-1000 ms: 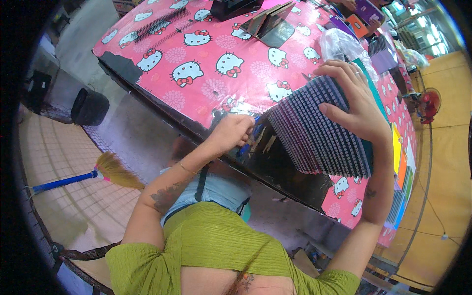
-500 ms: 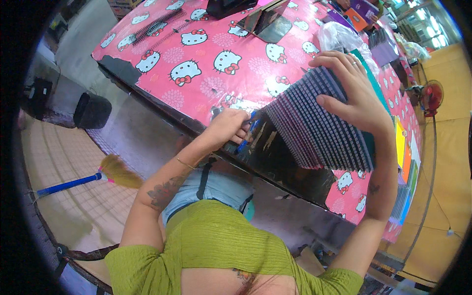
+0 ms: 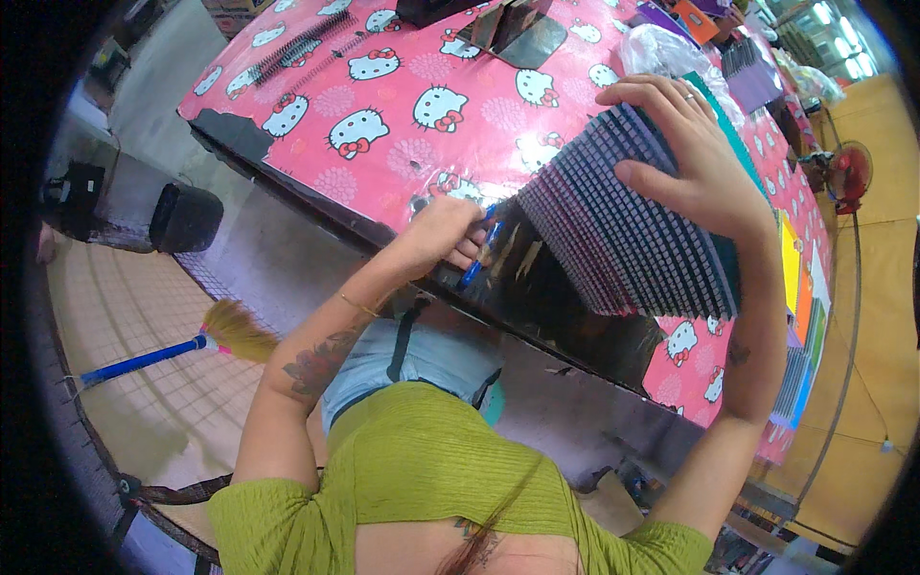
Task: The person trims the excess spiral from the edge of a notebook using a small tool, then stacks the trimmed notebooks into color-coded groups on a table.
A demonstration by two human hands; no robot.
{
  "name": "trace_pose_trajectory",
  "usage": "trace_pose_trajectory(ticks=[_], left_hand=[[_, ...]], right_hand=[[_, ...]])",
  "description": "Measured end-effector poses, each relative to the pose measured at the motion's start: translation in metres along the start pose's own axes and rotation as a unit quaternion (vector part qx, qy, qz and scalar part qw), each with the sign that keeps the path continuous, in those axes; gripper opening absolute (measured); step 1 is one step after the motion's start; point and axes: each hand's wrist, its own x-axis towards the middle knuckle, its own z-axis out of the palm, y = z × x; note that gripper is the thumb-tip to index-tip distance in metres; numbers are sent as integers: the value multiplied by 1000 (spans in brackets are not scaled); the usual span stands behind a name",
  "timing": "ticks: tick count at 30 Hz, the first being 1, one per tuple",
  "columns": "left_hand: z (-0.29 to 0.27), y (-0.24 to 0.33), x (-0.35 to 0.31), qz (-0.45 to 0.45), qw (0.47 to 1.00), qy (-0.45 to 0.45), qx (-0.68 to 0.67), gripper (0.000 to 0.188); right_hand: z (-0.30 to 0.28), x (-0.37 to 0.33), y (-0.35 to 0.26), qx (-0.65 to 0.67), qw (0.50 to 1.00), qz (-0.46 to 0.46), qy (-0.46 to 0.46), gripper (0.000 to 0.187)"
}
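Note:
A thick stack of notebooks (image 3: 632,220) leans in a slanted fan near the table's front edge, its punched edges showing rows of small light squares. A green cover (image 3: 733,144) shows at its far right side. My right hand (image 3: 685,158) grips the stack from above, thumb on the near face and fingers over the top. Beside the stack's left edge, my left hand (image 3: 450,233) is closed around a slim blue-handled tool (image 3: 479,257). Its working end is too small and covered to make out. Under both lies a dark worn patch (image 3: 537,292) of bare tabletop.
The table has a pink patterned cover (image 3: 383,105). Black spiral coils (image 3: 305,46) lie at the far left, near an angled dark plate stand (image 3: 517,36). A clear plastic bag (image 3: 661,53) and coloured notebooks (image 3: 791,278) sit rightward. A broom (image 3: 158,356) is on the floor.
The stack and my right hand sit slightly higher in the picture. My left hand keeps the blue-handled tool, which has tilted a little. The view has shifted slightly.

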Motion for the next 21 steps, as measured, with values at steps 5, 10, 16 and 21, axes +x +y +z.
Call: trace_pose_trajectory(ticks=[5,10,16,21], left_hand=[[5,4,-1,-3,999,-3,-45,30],[6,2,3,99,965,64,235,31],[17,5,-1,241,799,127,536,32],[-9,2,11,-12,999,-47,-12,33]], right_hand=[[-3,1,1,-10,1000,5,-27,58],[-2,0,1,-12,1000,1,-11,55],[1,3,1,-10,1000,-2,7,51],[-2,-1,1,-16,1000,7,-23,58]])
